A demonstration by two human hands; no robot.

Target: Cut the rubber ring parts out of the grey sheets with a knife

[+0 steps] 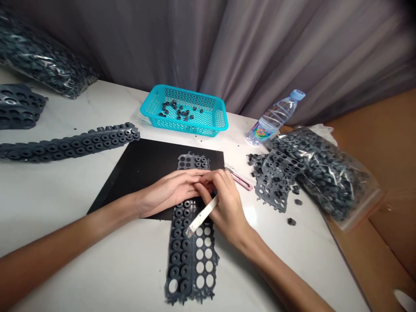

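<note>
White tool point(203, 216) lodged in right hand point(225, 207), fingertips meeting left hand point(173, 190).
Fingers narrow, apparently for fine control; whether the left pinches anything cannot be told. Black perforated sheet point(192, 264) lies beneath, partly on dark mat point(139, 173), seemingly for reach along its rows; beyond, turquoise basket point(185, 126) contains loose rings point(179, 112).
</note>
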